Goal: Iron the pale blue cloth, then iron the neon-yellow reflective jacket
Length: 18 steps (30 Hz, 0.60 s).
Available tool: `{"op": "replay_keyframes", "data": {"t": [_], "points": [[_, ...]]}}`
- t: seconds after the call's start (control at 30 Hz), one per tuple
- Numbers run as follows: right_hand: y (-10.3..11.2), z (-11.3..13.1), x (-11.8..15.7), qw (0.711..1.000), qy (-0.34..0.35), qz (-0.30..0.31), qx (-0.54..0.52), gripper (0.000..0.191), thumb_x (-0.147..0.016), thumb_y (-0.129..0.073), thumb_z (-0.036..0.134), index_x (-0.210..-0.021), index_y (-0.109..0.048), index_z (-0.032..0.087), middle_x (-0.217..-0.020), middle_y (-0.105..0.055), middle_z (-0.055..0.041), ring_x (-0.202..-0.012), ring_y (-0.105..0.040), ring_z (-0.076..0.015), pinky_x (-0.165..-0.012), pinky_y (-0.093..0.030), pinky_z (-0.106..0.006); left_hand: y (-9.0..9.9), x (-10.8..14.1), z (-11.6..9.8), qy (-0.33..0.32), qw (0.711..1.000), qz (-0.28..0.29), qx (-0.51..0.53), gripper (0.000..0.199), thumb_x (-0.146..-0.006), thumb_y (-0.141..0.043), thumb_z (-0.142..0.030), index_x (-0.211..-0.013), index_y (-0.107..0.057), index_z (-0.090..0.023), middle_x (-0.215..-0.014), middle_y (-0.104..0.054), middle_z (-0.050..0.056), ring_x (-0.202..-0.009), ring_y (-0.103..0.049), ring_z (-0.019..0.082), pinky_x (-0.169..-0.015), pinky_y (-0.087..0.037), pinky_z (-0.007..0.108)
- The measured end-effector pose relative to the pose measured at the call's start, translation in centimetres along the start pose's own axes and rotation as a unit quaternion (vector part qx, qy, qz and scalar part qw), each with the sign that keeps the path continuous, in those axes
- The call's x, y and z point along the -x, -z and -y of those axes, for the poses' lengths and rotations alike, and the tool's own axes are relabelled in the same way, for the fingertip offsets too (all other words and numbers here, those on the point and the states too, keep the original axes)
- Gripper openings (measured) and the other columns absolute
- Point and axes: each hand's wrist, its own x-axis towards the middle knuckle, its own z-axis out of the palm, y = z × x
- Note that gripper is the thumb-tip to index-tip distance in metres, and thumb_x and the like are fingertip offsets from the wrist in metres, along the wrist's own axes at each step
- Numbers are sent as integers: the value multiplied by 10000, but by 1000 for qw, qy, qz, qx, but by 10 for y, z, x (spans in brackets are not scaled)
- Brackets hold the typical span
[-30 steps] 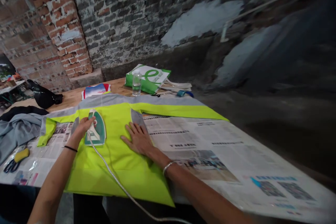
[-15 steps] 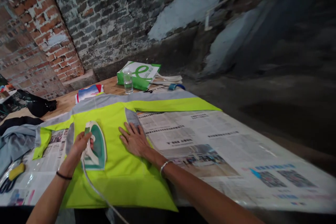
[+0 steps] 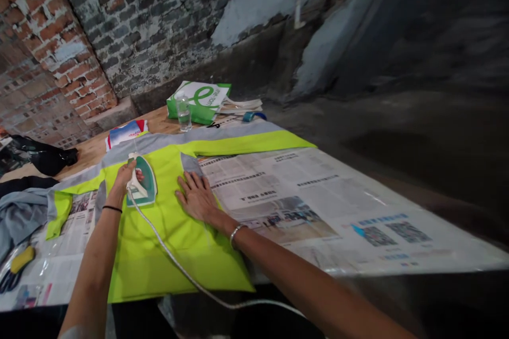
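Note:
A neon yellow and grey long-sleeved top lies spread over the newspaper-covered table. My left hand is closed around the handle of a white and green clothes iron, which rests on the upper middle part of the top. From the iron's back a pale cord runs over the fabric and off the near edge, passing under my right forearm. Fingers spread, my right hand lies flat on the top beside its grey side panel, to the right of the iron.
Newspaper under clear plastic covers the table. Behind the top stand a plastic bottle and a green and white bag, with a blue tape roll nearby. At left lie grey cloth, a yellow-black glove and a black bag.
My left hand has pushed the iron farther up the top, away from me. The cord now stretches longer across the fabric. My right hand stays flat, and the camera view has shifted slightly.

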Motion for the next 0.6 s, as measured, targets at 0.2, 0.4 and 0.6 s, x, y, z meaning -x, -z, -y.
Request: {"op": "replay_keyframes", "data": {"t": [0.2, 0.4, 0.6], "points": [[-10, 0, -2, 1000, -13, -8, 0, 606, -1043, -299, 430, -1557, -411, 128, -1609, -332, -167, -1479, -268, -366, -1194, -154, -601, 4, 46, 21, 7, 999, 23, -25, 316, -993, -566, -432, -897, -620, -136, -670, -596, -39, -505, -537, 77, -504, -479, 221], [-3, -1, -7, 999, -9, -13, -28, 614, -1043, -282, 443, -1542, -432, 117, -1603, -346, -168, -1473, -284, -359, -1194, -171, -592, 2, 70, 36, -6, 999, 33, -26, 347, -931, -638, -452, -732, -555, -180, -493, -523, -67, -391, -477, 86, -445, -444, 233], [13, -14, 77, 991, 93, -95, -24, 620, -1038, -311, 470, -1505, -474, 96, -1593, -367, -171, -1487, -266, -310, -1208, -202, -520, -14, 26, 8, 16, 999, 12, -26, 310, -992, -575, -436, -951, -631, -134, -737, -612, -32, -544, -546, 70, -517, -487, 212]]}}
